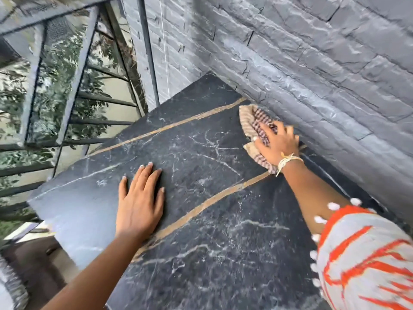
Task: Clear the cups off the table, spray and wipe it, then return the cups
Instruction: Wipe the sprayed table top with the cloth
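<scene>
A black marble table (201,157) with white veins and tan seams fills the middle of the view. My left hand (139,198) lies flat on its near left part, fingers straight. My right hand (277,144) presses a checked and striped cloth (253,118) onto the table's far right side, close to the wall, with fingers spread over the fabric. No cups and no spray bottle are in view.
A grey stone-brick wall (312,63) runs along the table's right and far sides. A metal railing (73,86) with foliage behind it stands to the left. The table's left edge (44,198) drops off to the floor.
</scene>
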`<action>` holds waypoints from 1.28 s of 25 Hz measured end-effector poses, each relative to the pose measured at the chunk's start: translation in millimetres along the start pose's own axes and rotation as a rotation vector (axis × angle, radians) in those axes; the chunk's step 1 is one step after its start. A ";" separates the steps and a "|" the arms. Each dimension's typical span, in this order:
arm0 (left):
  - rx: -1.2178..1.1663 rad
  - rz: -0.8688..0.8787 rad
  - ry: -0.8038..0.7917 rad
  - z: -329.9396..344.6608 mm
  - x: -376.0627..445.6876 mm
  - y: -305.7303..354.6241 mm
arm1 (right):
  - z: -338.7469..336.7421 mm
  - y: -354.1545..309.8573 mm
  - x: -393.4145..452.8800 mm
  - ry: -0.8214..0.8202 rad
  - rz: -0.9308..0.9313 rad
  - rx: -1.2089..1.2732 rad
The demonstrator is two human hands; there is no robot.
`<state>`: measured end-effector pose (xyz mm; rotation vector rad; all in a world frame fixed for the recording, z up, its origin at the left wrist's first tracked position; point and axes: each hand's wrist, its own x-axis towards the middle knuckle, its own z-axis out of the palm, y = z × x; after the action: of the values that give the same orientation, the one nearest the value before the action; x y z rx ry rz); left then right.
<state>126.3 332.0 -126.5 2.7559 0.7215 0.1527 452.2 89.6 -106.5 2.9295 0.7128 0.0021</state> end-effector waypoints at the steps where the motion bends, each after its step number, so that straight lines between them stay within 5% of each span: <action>1: -0.004 -0.001 0.000 -1.1 1.2 1.1 | 1.6 10.3 8.7 -0.006 0.030 0.015; 4: 0.004 -0.011 -0.002 -2.8 -2.6 0.2 | 7.3 8.0 9.6 0.024 0.196 0.080; 8: -0.013 0.008 -0.018 -3.4 -0.8 -0.6 | 3.2 -57.3 -9.6 0.063 0.656 0.230; 10: -0.037 0.015 -0.025 -7.5 1.3 -8.5 | -3.0 -108.8 -31.3 0.070 0.638 0.267; 14: 0.029 -0.252 0.072 -31.3 -20.5 -58.3 | -22.9 -229.6 -104.9 0.079 0.132 0.295; 18: 0.146 -0.366 0.017 -45.6 -43.1 -118.9 | -30.6 -296.6 -173.8 -0.025 -0.744 0.238; 21: 0.096 -0.355 0.019 -49.0 -31.3 -137.8 | -30.8 -287.3 -142.1 -0.021 -0.927 0.209; 23: 0.048 -0.405 0.067 -47.4 -26.6 -141.9 | -32.1 -271.4 -90.9 -0.005 -0.797 0.161; 28: -0.095 -0.361 0.180 -35.2 -27.8 -151.9 | -21.7 -150.2 50.9 0.040 -0.147 0.048; 32: -0.222 -0.474 0.297 -33.5 -29.3 -150.5 | -14.5 -113.3 70.5 -0.009 0.252 0.115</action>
<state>25.3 451.3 -140.8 2.3010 1.3220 0.5106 462.5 223.5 -108.1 3.1055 0.3486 -0.0290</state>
